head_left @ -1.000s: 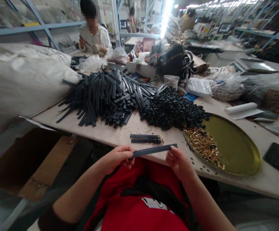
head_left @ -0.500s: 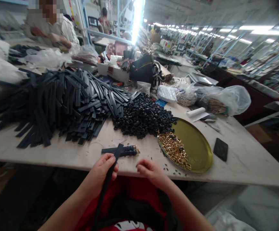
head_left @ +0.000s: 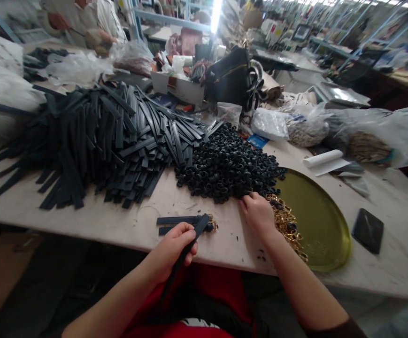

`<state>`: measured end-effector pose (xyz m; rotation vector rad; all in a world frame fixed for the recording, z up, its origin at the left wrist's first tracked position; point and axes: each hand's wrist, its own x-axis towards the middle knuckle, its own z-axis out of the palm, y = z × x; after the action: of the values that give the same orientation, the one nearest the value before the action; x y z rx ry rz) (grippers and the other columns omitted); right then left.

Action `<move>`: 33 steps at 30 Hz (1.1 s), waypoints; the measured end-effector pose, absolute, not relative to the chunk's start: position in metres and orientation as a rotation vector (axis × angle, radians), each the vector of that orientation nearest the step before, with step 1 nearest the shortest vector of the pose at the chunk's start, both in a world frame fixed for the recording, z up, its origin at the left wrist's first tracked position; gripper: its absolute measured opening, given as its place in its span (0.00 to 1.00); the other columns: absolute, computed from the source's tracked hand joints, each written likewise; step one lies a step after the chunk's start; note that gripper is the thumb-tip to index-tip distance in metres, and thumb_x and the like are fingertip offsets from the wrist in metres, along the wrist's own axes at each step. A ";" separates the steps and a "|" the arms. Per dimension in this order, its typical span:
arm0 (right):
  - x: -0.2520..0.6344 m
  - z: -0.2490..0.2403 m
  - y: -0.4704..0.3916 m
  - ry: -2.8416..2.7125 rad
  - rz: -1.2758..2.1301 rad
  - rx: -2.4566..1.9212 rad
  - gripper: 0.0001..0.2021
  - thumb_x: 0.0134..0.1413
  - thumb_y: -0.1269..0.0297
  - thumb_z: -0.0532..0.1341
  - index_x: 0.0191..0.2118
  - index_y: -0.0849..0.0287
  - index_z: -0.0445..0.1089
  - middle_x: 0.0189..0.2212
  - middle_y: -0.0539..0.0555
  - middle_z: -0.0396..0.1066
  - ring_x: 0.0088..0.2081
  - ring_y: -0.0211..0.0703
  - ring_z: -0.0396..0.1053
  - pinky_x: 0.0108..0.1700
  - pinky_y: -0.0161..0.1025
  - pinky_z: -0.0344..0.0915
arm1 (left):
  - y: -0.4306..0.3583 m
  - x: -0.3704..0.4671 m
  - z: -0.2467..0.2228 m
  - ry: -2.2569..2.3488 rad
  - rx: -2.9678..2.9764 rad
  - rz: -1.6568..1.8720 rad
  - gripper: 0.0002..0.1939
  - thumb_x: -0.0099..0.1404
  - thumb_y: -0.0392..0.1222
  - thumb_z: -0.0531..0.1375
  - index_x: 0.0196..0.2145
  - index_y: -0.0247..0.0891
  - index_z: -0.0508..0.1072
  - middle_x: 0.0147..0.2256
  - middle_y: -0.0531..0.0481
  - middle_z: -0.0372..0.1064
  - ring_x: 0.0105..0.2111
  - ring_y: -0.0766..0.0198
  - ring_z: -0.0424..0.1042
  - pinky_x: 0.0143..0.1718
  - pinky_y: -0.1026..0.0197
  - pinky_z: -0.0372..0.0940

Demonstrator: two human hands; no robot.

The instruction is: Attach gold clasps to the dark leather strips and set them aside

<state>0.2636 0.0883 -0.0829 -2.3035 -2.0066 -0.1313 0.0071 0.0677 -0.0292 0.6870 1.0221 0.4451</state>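
Observation:
My left hand (head_left: 177,246) is closed on a dark strap (head_left: 201,225), which slants from beyond the fingertips down toward my lap. Just past it, two finished-looking straps (head_left: 175,220) with gold buckles at their right ends lie on the table, partly covered by the hand and strap. My right hand (head_left: 259,216) touches the near edge of a heap of small black loops (head_left: 232,164). Its fingers are pinched together, and what is between them is hidden. Gold buckles (head_left: 288,223) fill the left side of a round gold tray (head_left: 318,206) beside my right wrist.
A large pile of dark straps (head_left: 94,136) covers the table's left side. A phone (head_left: 368,230) lies right of the tray. Behind stand a black bag (head_left: 227,80), plastic-wrapped bundles (head_left: 369,145) and a white box (head_left: 177,88). Another person (head_left: 87,28) works across the table.
My right hand has moved forward and right, from above the table's front edge to the loop heap. My left hand still holds the strap. The camera view has tilted down and shifted left.

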 end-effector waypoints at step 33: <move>0.144 -0.032 -0.015 -0.819 1.565 -1.283 0.12 0.35 0.61 0.67 0.28 0.59 0.67 0.19 0.44 0.66 0.22 0.31 0.62 0.27 0.31 0.60 | 0.015 -0.023 -0.010 0.862 1.480 0.227 0.16 0.63 0.46 0.47 0.47 0.38 0.61 0.22 0.56 0.63 0.18 0.69 0.61 0.20 0.68 0.54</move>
<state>0.1443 -0.0152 -0.0318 -1.2831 -0.8191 1.5651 -0.0235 0.0154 -0.0104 1.4803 0.8617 0.2267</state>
